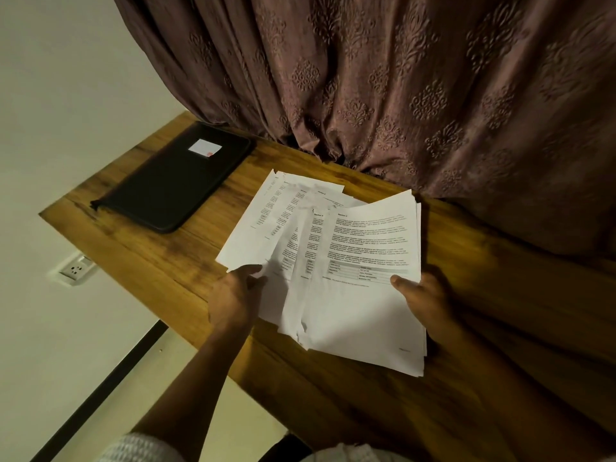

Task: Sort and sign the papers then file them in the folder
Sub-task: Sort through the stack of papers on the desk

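A fanned stack of printed white papers (363, 295) lies over the middle of the wooden table (160, 261). My right hand (423, 298) grips the stack at its right edge, thumb on the top sheet. My left hand (233, 295) pinches the lower left sheets of the fan, thumb on top. More sheets (266, 221) spread out to the far left beneath the fan. A black zipped folder (173, 178) with a white label lies shut at the table's far left corner, well apart from both hands.
A heavy patterned brown curtain (400, 78) hangs along the table's far side and drapes onto its right part. A pale wall with a power socket (76, 269) is to the left, below the table's edge.
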